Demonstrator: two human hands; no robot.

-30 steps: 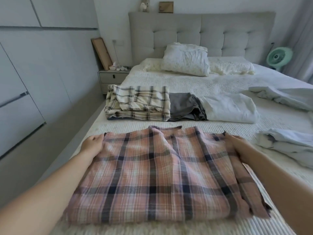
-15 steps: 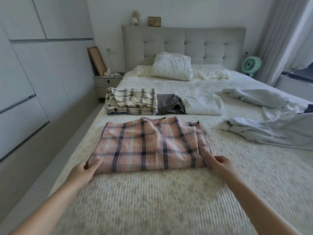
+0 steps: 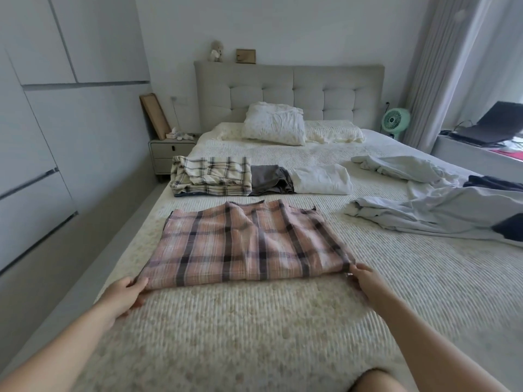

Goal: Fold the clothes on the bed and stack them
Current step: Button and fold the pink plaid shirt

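Observation:
A pink plaid garment, folded into a rectangle, lies flat on the cream bedspread. My left hand grips its near left corner. My right hand pinches its near right corner. Beyond it a row of folded clothes lies side by side: a cream plaid piece, a grey piece and a white piece. Loose pale blue clothes sprawl unfolded on the right of the bed.
Pillows lean at the grey headboard. A nightstand stands left of the bed, white wardrobes along the left wall. A green fan and a laptop on a ledge are at the right. A knee shows at the bottom.
My hands slid from the garment's far corners to its near corners. My head pulled back and up, so more of the bed and the room's right side shows.

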